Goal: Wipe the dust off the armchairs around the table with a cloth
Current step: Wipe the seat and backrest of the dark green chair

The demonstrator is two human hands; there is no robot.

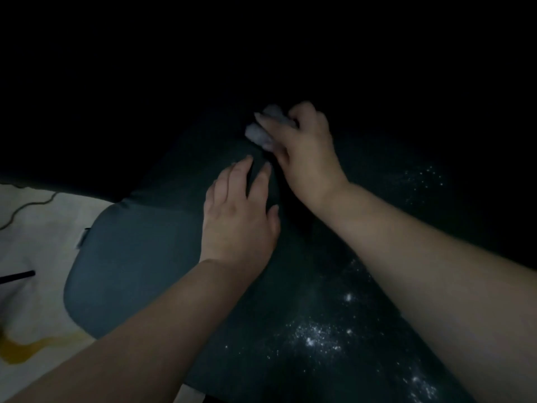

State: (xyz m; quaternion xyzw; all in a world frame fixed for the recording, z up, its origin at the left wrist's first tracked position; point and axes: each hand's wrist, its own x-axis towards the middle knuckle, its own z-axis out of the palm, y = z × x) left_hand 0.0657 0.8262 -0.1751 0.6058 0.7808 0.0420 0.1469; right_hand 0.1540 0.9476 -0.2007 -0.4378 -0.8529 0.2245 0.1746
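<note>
The scene is very dark. A dark teal armchair fills the middle of the view, its padded arm at the left and its seat to the right. My right hand grips a crumpled pale grey cloth against the deep corner where arm and seat meet. My left hand rests flat on the armchair's arm, fingers straight and spread, just below the cloth. White dust specks lie scattered on the seat under my right forearm. More white specks show farther right.
A pale floor with a wavy dark line and a yellow patch shows at the left. A short black rod lies on it. The upper half of the view is black.
</note>
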